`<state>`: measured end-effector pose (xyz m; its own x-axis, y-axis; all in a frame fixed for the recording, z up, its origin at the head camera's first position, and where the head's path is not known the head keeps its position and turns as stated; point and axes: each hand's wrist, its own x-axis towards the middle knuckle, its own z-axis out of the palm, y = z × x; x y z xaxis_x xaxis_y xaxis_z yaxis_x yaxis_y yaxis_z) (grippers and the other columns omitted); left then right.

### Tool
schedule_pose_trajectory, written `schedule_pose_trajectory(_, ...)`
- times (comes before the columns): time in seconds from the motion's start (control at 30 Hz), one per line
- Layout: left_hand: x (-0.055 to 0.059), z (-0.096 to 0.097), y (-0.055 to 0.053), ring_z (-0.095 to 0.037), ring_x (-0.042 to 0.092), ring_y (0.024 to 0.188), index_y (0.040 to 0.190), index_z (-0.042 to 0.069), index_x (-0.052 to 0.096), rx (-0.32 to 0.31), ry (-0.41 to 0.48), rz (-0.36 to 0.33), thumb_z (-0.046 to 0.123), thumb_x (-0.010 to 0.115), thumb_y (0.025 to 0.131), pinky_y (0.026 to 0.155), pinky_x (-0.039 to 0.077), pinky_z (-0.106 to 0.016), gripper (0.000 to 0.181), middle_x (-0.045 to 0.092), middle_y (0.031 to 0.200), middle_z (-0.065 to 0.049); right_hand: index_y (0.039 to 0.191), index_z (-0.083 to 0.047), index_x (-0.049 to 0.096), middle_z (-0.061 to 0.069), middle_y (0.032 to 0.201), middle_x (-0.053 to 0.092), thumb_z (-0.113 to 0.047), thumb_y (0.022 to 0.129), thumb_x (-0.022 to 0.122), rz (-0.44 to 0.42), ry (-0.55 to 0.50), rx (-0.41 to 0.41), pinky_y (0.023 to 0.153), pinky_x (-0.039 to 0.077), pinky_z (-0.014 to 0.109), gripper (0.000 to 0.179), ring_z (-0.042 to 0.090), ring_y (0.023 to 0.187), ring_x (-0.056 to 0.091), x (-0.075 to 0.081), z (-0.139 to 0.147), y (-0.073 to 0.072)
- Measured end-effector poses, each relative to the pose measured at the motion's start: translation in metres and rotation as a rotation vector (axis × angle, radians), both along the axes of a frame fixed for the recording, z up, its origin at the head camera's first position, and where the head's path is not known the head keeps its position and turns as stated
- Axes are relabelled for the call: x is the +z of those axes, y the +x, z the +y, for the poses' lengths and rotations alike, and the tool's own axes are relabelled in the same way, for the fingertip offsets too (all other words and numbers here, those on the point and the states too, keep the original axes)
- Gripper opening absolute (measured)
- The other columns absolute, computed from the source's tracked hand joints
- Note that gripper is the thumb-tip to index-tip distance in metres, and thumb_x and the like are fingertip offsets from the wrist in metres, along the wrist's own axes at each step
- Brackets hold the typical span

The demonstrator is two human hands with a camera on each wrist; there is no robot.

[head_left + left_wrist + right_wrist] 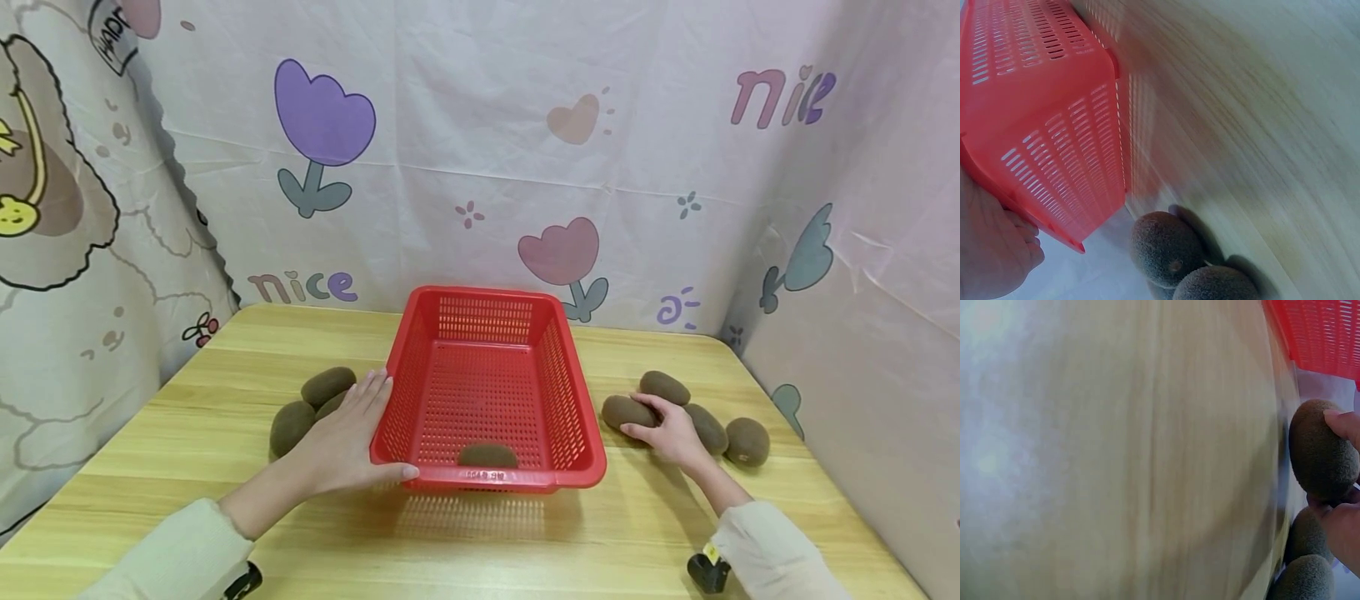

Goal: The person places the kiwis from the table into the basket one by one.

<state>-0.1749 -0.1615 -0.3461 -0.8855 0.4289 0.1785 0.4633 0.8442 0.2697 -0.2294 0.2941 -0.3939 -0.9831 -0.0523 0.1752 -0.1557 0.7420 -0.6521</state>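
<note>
A red plastic basket (536, 477) with slotted walls stands in the middle of the table, and one brown kiwi (487, 456) lies inside by its front wall. My left hand (341, 442) rests on the basket's left front corner, fingers extended along the left rim and thumb on the front rim. To the basket's right, my right hand (675, 433) pinches a fuzzy kiwi (1319, 453) between thumb and fingers. Close around that hand lie a kiwi (664, 387) behind it, another kiwi (707, 429) beside it and a third kiwi (747, 442) farther right.
Several kiwis, among them a dark one (292, 427) and one farther back (327, 386), lie left of the basket, partly behind my left hand. The light wooden table (480, 558) backs onto a printed cloth (465, 125), with more cloth at both sides.
</note>
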Motion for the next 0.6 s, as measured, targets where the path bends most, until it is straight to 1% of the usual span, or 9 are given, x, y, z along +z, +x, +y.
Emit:
schedule_pose_trajectory(0.2,0.001,0.000,0.000,-0.037,0.016,0.142,0.145,-0.005,0.020,-0.001,0.006,-0.002,0.069,0.059,0.071,0.113,0.024,-0.051,0.112,0.017,0.154,-0.019,0.128,0.002,0.051,0.026,0.129,0.052,-0.024,0.081,0.071,-0.001,-0.021,0.007,0.094,0.045,0.047,0.057,0.040,0.116,0.051,0.013,-0.003,0.005)
schedule_pose_trajectory(0.3,0.002,0.000,0.000,-0.038,0.017,0.142,0.145,-0.006,0.021,0.000,0.004,0.001,0.069,0.059,0.071,0.113,0.024,-0.051,0.112,0.017,0.154,-0.020,0.128,0.002,0.051,0.025,0.128,0.053,-0.024,0.082,0.071,0.013,-0.037,0.014,0.089,0.048,0.033,0.057,0.038,0.115,0.053,0.018,-0.005,0.006)
schedule_pose_trajectory(0.43,0.002,0.000,0.000,-0.037,0.017,0.142,0.144,-0.006,0.021,0.003,0.002,0.003,0.071,0.058,0.070,0.113,0.024,-0.051,0.113,0.017,0.154,-0.020,0.128,0.001,0.052,0.024,0.128,0.053,-0.023,0.082,0.071,0.035,-0.060,0.025,0.080,0.046,0.012,0.056,0.035,0.114,0.053,0.025,-0.009,0.006)
schedule_pose_trajectory(0.6,0.001,0.001,0.001,-0.037,0.017,0.142,0.145,-0.006,0.021,0.003,0.008,-0.003,0.069,0.059,0.071,0.113,0.024,-0.051,0.112,0.018,0.154,-0.020,0.128,0.002,0.051,0.025,0.128,0.053,-0.021,0.082,0.071,0.052,-0.112,0.007,0.078,0.039,0.001,0.055,0.035,0.116,0.052,0.034,-0.019,0.009)
